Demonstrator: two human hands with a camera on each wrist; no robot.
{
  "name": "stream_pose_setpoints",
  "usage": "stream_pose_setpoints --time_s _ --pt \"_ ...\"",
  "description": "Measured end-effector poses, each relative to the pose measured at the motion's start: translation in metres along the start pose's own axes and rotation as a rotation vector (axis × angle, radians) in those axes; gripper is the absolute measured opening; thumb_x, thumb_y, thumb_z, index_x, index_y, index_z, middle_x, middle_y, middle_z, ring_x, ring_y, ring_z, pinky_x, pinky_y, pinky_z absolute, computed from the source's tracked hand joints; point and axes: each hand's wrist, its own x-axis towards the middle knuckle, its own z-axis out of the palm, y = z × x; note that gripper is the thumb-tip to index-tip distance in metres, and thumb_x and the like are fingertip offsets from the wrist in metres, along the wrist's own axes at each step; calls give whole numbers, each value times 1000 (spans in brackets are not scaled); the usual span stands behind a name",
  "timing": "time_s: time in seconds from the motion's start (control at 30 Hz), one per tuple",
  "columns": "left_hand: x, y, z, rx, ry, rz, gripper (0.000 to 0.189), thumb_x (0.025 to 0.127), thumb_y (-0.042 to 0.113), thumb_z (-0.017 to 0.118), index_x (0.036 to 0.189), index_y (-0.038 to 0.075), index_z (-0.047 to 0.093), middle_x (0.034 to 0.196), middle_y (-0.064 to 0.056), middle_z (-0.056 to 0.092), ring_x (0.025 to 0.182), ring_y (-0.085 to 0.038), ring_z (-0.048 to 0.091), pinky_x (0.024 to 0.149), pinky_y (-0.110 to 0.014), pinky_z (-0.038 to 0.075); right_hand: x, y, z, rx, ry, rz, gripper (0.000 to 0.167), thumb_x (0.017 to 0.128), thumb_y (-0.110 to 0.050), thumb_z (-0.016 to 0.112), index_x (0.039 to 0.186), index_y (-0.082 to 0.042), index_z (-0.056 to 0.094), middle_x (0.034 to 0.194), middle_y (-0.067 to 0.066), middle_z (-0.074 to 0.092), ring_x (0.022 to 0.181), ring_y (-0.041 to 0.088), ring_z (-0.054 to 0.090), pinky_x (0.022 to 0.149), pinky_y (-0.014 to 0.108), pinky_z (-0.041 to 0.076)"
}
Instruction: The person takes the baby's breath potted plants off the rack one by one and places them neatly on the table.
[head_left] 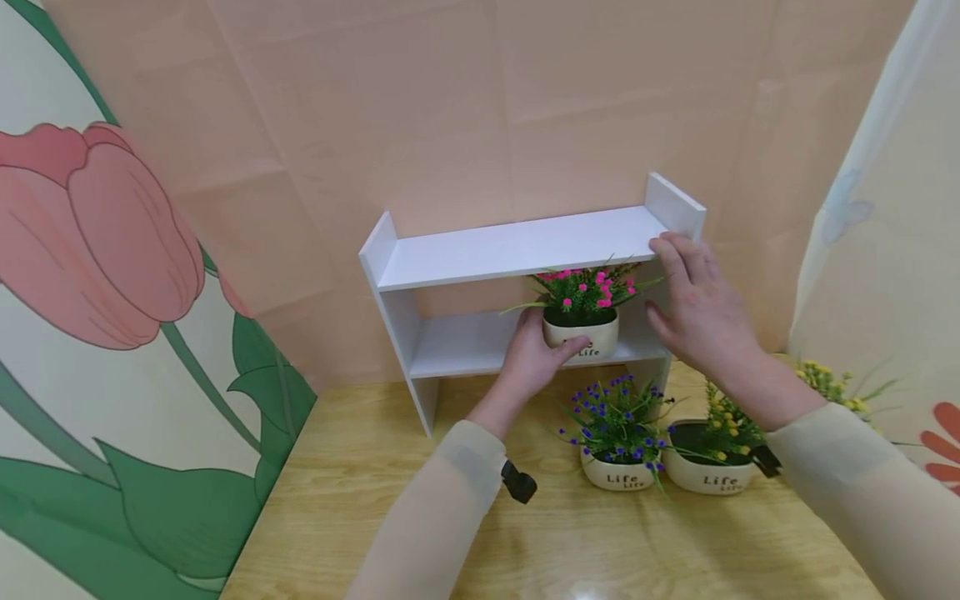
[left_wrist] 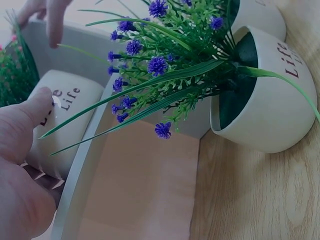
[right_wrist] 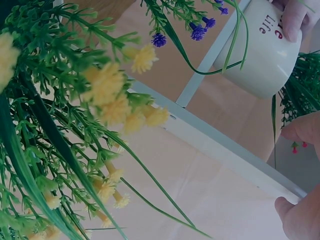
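Note:
A white two-tier shelf (head_left: 525, 250) stands on the wooden table against the backdrop. My left hand (head_left: 534, 354) grips a cream oval flowerpot (head_left: 606, 337) with pink flowers, its thumb across the front lettering. That pot is at the middle board, towards the right end, with its flowers just under the top board. In the left wrist view the thumb (left_wrist: 35, 107) lies on the pot's face. My right hand (head_left: 705, 304) holds the shelf's upper right front corner. The right wrist view shows its digits on both sides of the side panel (right_wrist: 220, 140).
On the table before the shelf's right end stand a pot with purple flowers (head_left: 621, 475) and, beside it, a pot with yellow flowers (head_left: 708, 479). More yellow flowers (head_left: 832, 385) show behind the right forearm. A tulip-printed panel (head_left: 135, 242) borders the left side.

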Motion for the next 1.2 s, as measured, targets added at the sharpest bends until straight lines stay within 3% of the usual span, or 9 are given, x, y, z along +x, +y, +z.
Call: stream_pose_setpoints --time_s 0.87,1.2 --pt "-8 2 -7 -16 31 0 87 94 41 92 164 15 48 153 -7 56 137 -21 56 117 -38 49 1 -3 0 22 -3 6 96 83 0 84 163 1 31 161 29 34 146 51 35 120 68 39" --pt "-16 3 -10 -68 30 12 86 91 38 94 161 16 50 150 -4 58 133 -18 58 115 -38 50 1 -1 0 19 4 -9 96 82 2 84 162 1 31 159 30 35 143 52 36 123 65 37"
